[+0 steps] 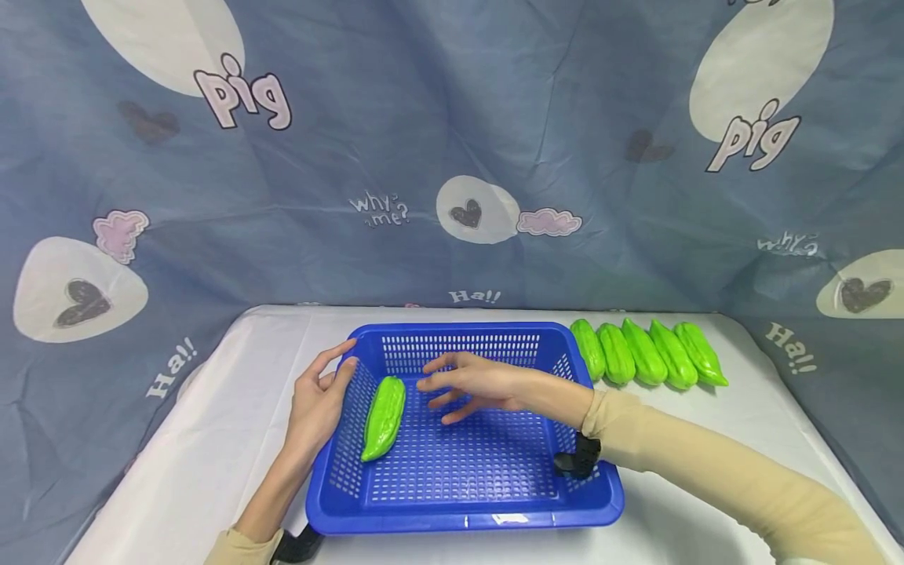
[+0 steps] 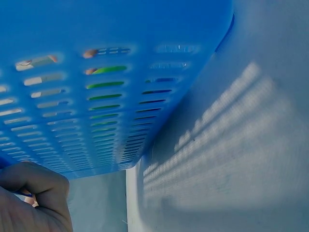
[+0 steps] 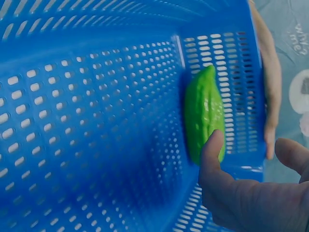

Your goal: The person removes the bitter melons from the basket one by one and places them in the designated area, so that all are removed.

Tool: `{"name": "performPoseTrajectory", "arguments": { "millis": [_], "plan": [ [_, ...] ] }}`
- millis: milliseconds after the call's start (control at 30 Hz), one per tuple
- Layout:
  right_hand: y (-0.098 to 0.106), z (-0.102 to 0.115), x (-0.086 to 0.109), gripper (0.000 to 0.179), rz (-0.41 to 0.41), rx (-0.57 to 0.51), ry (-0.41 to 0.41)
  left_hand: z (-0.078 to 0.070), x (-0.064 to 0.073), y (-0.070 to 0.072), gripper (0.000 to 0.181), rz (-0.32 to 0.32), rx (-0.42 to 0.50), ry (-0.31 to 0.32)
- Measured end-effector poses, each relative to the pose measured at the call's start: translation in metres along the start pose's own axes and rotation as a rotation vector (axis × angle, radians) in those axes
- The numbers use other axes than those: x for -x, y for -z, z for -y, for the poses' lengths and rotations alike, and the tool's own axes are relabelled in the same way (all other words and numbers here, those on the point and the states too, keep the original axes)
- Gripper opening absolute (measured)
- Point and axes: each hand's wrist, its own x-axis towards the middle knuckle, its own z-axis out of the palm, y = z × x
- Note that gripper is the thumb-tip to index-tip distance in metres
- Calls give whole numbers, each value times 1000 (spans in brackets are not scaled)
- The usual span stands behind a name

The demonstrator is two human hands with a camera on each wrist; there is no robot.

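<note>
A blue plastic basket (image 1: 466, 519) with slotted walls stands on the table. At its left rim my left hand (image 1: 315, 404) grips the edge, thumb over the rim and fingers along the outside; the left wrist view shows a bent finger (image 2: 46, 186) at the basket wall. Inside, a bumpy green bitter melon (image 1: 384, 420) lies lengthwise along the left wall. Over the basket's middle, my right hand (image 1: 476, 383) hangs with spread, relaxed fingers and holds nothing. In the right wrist view its fingertip overlaps the lower end of the bitter melon (image 3: 205, 111).
Several more green bitter melons (image 1: 644, 355) lie side by side in a row just right of the basket's back corner. A white cloth (image 1: 212, 439) covers the table. Behind it hangs a blue printed curtain (image 1: 395, 141). My right forearm crosses the basket's right rim.
</note>
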Motion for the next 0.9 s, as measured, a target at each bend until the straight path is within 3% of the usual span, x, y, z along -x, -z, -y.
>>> {"name": "performPoseTrajectory", "arguments": {
  "millis": [267, 533, 900],
  "plan": [
    [-10, -10, -13, 64, -10, 16, -47, 1, -1, -1, 43, -4, -4, 2],
    [-20, -16, -27, 39, 11, 15, -76, 1, -1, 1, 43, -7, -5, 9],
    [-38, -15, -44, 30, 17, -11, -57, 0, -1, 1, 44, 0, -14, 12]
  ]
}}
